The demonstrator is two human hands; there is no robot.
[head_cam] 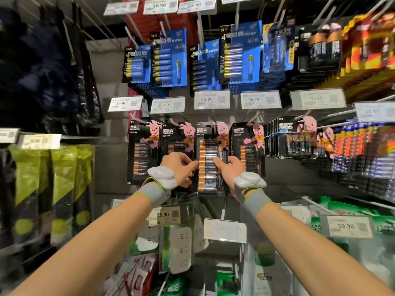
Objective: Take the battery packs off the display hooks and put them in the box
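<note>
Black battery pack point(208, 149) mid-row, left hand point(178, 167) gripping its left edge, right hand point(232, 170) pinching its right edge

1. A black Duracell battery pack point(210, 146), a column of copper-topped cells, hangs upright between the left hand point(178, 167) and right hand point(232, 169), which grip its side edges.
2. Its display hook point(214, 122) meets the card top, above both hands.
3. Matching packs point(248, 146) hang just outside each hand.
</note>
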